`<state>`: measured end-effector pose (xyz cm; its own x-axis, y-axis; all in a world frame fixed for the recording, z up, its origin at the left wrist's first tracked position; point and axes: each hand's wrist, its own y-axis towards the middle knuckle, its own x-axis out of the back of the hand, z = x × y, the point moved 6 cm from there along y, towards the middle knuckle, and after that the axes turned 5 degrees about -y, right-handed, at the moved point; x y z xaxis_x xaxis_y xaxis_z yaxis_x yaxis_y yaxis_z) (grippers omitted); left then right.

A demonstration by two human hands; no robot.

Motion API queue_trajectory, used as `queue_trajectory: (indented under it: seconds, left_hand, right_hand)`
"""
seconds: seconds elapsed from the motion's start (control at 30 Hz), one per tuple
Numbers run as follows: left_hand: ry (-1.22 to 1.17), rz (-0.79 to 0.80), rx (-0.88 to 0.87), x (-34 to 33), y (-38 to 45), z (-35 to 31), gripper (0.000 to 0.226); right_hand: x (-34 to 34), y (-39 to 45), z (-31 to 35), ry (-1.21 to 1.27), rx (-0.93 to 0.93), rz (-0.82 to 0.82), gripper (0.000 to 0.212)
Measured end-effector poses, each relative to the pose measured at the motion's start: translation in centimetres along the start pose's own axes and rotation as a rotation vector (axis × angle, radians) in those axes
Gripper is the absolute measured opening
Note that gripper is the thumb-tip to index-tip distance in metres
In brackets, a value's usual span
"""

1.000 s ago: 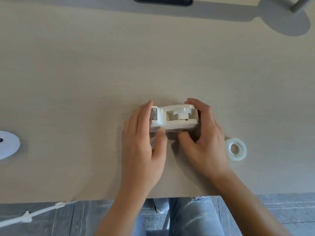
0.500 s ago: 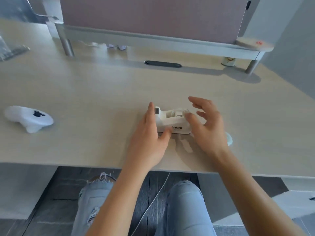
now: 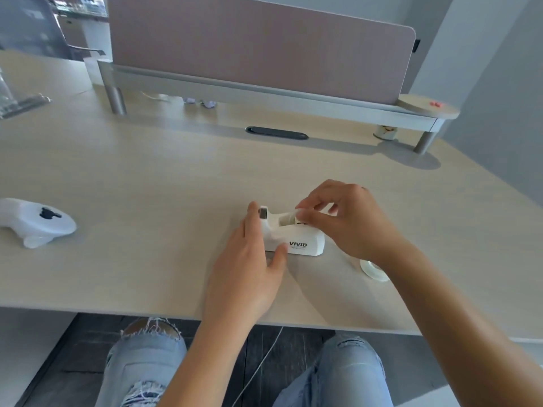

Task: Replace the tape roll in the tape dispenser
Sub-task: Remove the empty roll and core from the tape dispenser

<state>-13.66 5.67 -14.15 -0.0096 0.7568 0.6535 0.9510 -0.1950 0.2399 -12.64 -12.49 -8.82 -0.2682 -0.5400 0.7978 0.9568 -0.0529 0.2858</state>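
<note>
A white tape dispenser [image 3: 305, 240] marked VIVID stands on the pale wooden desk [image 3: 164, 186] near its front edge. My left hand [image 3: 249, 259] holds the dispenser's left end, thumb on the front side and fingers along the cutter end. My right hand [image 3: 349, 221] reaches over the dispenser's top, with thumb and fingertips pinched on the white hub in the roll slot. A clear tape roll [image 3: 374, 270] lies flat on the desk to the right, partly hidden under my right wrist.
A white handheld controller [image 3: 35, 221] lies at the left of the desk. A dark cable slot [image 3: 276, 133] sits at the back, before a raised shelf [image 3: 264, 89] with a pink divider panel. A small cup [image 3: 385, 132] stands under the shelf's right end.
The camera view has tilted up from the desk. My right hand has moved from the dispenser's right end, opened, then closed its fingertips on the hub at the top. My left hand stays on the dispenser.
</note>
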Motion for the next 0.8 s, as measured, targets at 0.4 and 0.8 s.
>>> queue_trajectory:
  seconds: [0.4, 0.8]
  left_hand:
    - [-0.054, -0.024, -0.018, 0.2, -0.1, -0.3, 0.087]
    - [-0.692, -0.310, -0.087, 1.8, -1.5, -5.4, 0.031]
  right_hand:
    - [3.6, 0.1, 0.6, 0.277, -0.042, -0.077, 0.011]
    - [2.3, -4.4, -0.9, 0.845, -0.326, -0.009, 0.020]
